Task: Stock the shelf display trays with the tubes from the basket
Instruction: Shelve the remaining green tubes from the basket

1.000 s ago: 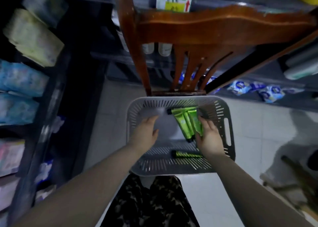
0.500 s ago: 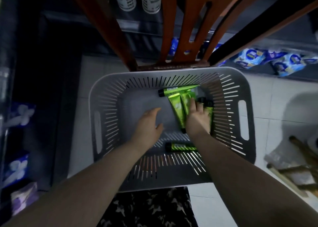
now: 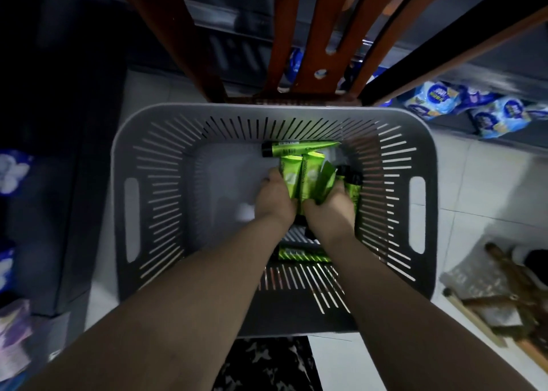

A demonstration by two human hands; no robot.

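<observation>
A grey slotted basket (image 3: 130,212) sits on a chair seat below me. Several green tubes with black caps lie inside it. One tube (image 3: 296,148) lies crosswise at the far side, another tube (image 3: 302,255) lies crosswise near my wrists. Between them a bunch of green tubes (image 3: 308,180) stands lengthwise. My left hand (image 3: 274,200) grips the bunch from its left side. My right hand (image 3: 332,209) grips it from the right, its fingers curled under the tubes. A further tube (image 3: 353,189) lies just right of my right hand.
The wooden chair back (image 3: 314,49) rises directly behind the basket. Blue packets (image 3: 462,105) lie on a low shelf at the right. Dark shelving with packets (image 3: 12,171) runs along the left. Wooden sticks (image 3: 504,289) lie on the tiled floor at the lower right.
My left hand has moved right from the bare basket floor onto the bunch of tubes. Both hands now close round the bunch together. The view has dipped closer to the basket.
</observation>
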